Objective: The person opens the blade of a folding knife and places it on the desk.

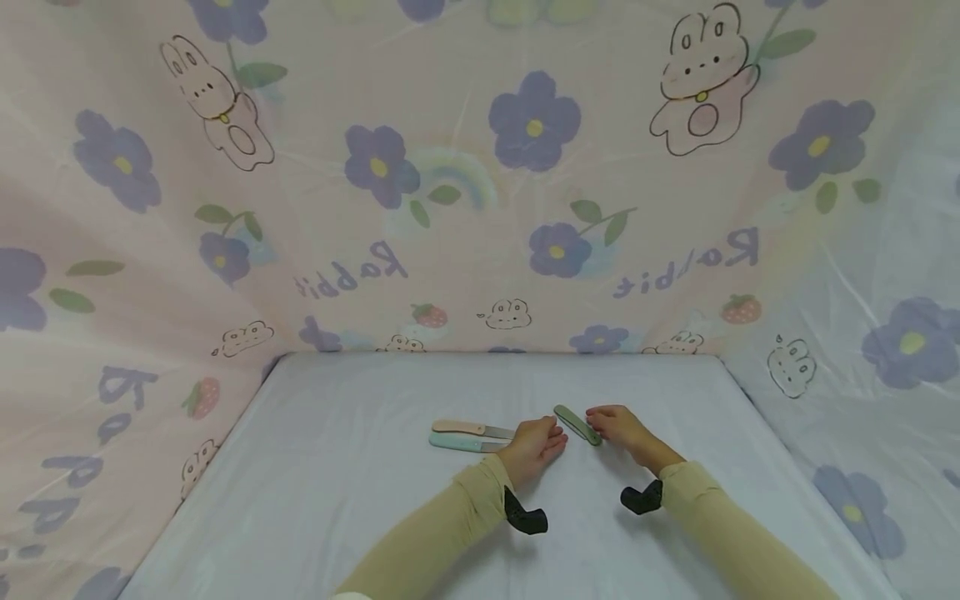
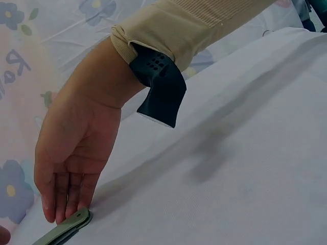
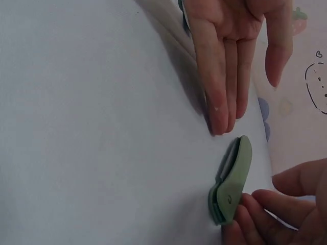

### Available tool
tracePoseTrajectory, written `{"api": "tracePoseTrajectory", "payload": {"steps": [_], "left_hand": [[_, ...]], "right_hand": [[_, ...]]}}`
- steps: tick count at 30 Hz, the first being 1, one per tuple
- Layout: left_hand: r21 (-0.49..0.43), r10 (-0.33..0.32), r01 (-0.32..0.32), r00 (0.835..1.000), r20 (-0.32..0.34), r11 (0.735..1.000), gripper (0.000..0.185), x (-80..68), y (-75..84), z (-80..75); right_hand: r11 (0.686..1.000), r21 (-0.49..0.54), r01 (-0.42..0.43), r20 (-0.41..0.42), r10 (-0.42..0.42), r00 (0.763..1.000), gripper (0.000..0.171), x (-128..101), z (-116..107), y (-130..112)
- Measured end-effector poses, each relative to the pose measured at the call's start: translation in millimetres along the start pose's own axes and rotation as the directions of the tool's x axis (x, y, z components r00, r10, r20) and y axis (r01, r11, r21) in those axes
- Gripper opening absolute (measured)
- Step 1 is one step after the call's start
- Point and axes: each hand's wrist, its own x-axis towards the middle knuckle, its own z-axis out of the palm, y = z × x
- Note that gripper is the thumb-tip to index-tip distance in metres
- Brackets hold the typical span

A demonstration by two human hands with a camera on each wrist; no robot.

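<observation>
A green folding knife (image 1: 577, 425), folded with its blade in the handle slot, is on the white cloth between the hands. My left hand (image 1: 534, 451) is just left of it, fingers fairly straight and holding nothing. In the right wrist view, those left fingers (image 3: 217, 109) point down near the knife's far tip, apart from it. The right hand (image 1: 626, 433) has its fingertips at the knife's pivot end. They appear to touch the handle, without curling round it. The left wrist view shows the right hand (image 2: 82, 138) with extended fingers beside the green handle (image 2: 64, 227).
Left of my left hand lie two unfolded knives, one with a peach handle (image 1: 459, 427) and one with a mint handle (image 1: 455, 442). The left hand partly hides their blades. A white cloth (image 1: 337, 500) covers the table, and patterned fabric walls (image 1: 450, 250) surround it.
</observation>
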Motion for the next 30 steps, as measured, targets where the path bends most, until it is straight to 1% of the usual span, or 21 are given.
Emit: {"api": "tracePoseTrajectory", "payload": {"steps": [3, 6, 10, 15, 19, 22, 25, 27, 30], "left_hand": [[-0.015, 0.004, -0.005, 0.999, -0.047, 1.000, 0.041, 2.6, -3.4, 4.1], [-0.029, 0.005, -0.008, 0.996, -0.087, 1.000, 0.039, 3.9, -5.6, 6.5], [-0.043, 0.005, -0.009, 0.994, -0.111, 0.999, 0.038, 5.4, -7.9, 6.5], [-0.044, 0.000, -0.006, 0.992, -0.123, 0.999, 0.038, 5.8, -8.1, 4.3], [-0.066, -0.010, 0.004, 0.995, -0.098, 0.998, 0.038, 5.3, -7.0, 3.2], [-0.078, -0.022, 0.016, 0.997, -0.077, 0.997, 0.038, 4.5, -6.1, 2.6], [-0.089, -0.033, 0.028, 0.997, -0.064, 0.996, 0.036, 3.4, -5.6, 1.9], [-0.087, -0.036, 0.032, 0.998, -0.050, 0.996, 0.035, 2.6, -5.8, 1.8], [-0.075, -0.038, 0.035, 0.998, -0.040, 0.997, 0.036, 1.0, -6.7, 1.5]], "right_hand": [[0.999, -0.032, -0.005, 0.006, 0.005, 1.000, 0.035, 4.3, 3.8, 3.0], [1.000, -0.015, 0.019, 0.019, -0.019, 1.000, 0.031, 7.6, 7.7, 6.9], [0.998, 0.026, 0.052, 0.038, -0.053, 0.998, 0.027, 9.5, 11.5, 7.4], [0.998, 0.001, 0.062, 0.040, -0.062, 0.997, 0.025, 10.2, 14.2, 2.5], [1.000, 0.018, 0.023, 0.014, -0.023, 1.000, 0.026, 10.9, 15.8, -1.0], [0.997, 0.072, -0.006, 0.008, 0.005, 1.000, 0.028, 11.6, 16.7, -1.6], [0.990, 0.143, -0.009, 0.026, 0.006, 1.000, 0.029, 12.1, 17.7, -0.3], [0.982, 0.191, 0.002, 0.045, -0.011, 0.999, 0.028, 12.1, 19.1, 0.9], [0.977, 0.209, 0.029, 0.063, -0.043, 0.997, 0.025, 12.3, 23.4, 2.8]]}}
